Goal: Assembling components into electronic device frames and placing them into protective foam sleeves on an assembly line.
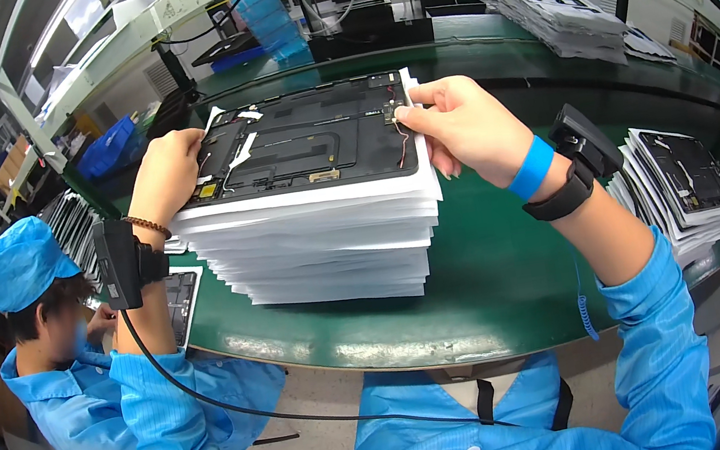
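Black panel (366,138) is sitting atop the white sheet stack (317,250), approx. 12 o'clock, dead ahead; R hand (468,123) is pinching its 3 o'clock edge, thumb pressing on top; L hand (169,174) is curling at its 10 o'clock edge, fingertips partly hiding, can't tell if pinching.

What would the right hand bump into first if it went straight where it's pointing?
Probably the black electronics panel atop the white stack; the right hand is at its right edge, though exact contact is unclear.
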Tool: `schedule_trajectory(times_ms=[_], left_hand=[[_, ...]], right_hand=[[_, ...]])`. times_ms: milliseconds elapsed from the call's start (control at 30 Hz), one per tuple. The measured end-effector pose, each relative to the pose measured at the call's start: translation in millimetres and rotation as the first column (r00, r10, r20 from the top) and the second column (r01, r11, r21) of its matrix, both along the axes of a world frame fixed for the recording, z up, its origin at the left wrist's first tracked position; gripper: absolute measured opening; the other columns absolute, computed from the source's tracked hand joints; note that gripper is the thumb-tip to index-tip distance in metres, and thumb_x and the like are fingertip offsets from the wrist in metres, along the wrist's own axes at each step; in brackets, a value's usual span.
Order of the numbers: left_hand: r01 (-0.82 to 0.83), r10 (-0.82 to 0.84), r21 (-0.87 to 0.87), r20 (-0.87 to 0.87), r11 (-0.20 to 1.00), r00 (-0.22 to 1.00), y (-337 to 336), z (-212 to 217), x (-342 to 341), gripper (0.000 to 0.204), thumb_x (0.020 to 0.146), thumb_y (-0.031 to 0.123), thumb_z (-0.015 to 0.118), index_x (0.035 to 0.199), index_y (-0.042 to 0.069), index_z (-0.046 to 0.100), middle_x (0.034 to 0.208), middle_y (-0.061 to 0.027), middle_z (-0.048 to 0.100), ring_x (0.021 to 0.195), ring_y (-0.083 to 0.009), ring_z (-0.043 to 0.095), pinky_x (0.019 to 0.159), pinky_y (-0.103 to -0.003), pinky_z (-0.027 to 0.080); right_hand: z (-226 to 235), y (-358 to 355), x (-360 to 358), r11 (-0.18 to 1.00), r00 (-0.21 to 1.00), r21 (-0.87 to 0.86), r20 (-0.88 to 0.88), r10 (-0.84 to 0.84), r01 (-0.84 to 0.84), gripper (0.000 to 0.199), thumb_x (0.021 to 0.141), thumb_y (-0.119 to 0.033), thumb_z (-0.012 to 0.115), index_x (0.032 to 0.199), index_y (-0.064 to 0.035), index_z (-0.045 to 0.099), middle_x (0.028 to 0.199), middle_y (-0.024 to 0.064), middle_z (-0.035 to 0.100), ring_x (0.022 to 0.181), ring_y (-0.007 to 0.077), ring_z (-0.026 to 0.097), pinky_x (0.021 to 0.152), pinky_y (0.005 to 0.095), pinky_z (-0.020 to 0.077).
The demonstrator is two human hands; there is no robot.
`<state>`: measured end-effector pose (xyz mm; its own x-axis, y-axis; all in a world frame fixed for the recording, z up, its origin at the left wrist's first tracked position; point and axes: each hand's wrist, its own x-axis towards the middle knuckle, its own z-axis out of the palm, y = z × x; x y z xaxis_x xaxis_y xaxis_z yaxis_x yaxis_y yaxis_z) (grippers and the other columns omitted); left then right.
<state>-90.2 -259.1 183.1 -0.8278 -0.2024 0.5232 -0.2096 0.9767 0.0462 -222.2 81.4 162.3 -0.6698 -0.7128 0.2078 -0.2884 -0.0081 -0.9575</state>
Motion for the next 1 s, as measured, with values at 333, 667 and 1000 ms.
schedule_trajectory(times_ms=[333, 667, 1000], left_hand=[[0.006, -0.006, 0.0, -0.018, 1.0, 1.0, 1.0, 0.2, 1.4, 0.024, 0.096, 0.014, 0.057, 0.109, 0.001, 0.073, 0.097, -0.0241, 0.07, 0.093, -0.0413, 0.068, 0.086, -0.044, 0.053], [0.002, 0.002, 0.142, -0.032, 0.99, 1.0, -2.9, -0.5, 0.0, 0.024, 0.095, 0.013, 0.06, 0.11, 0.0, 0.072, 0.102, -0.0241, 0.071, 0.097, -0.0399, 0.068, 0.088, -0.041, 0.053], [0.0, 0.007, 0.149, -0.044, 0.989, 0.999, 0.0, -1.4, -1.0, 0.024, 0.095, 0.013, 0.06, 0.11, -0.001, 0.072, 0.102, -0.0243, 0.07, 0.098, -0.0403, 0.068, 0.088, -0.041, 0.053]], right_hand=[[-2.1, 1.8, -0.2, 0.999, 1.0, 0.047, 0.013, 0.011, -0.012, 0.023, 0.102, -0.019, 0.058, 0.1, 0.0011, 0.067, 0.059, -0.0013, 0.06, 0.04, 0.0041, 0.05, 0.039, 0.02, 0.0398], [-22.1, 30.0, 24.0, 0.96, 0.42, -0.28, -0.868, -0.264, 0.024, 0.036, 0.078, -0.025, 0.084, 0.102, -0.0015, 0.071, 0.078, 0.0097, 0.061, 0.06, 0.0231, 0.06, 0.054, 0.0323, 0.0486], [-34.4, 25.2, 26.0, 0.959, 0.548, -0.279, -0.81, -0.209, -0.046, 0.029, 0.078, -0.013, 0.079, 0.103, -0.0027, 0.071, 0.076, 0.0079, 0.058, 0.06, 0.0212, 0.059, 0.053, 0.0324, 0.0467]])
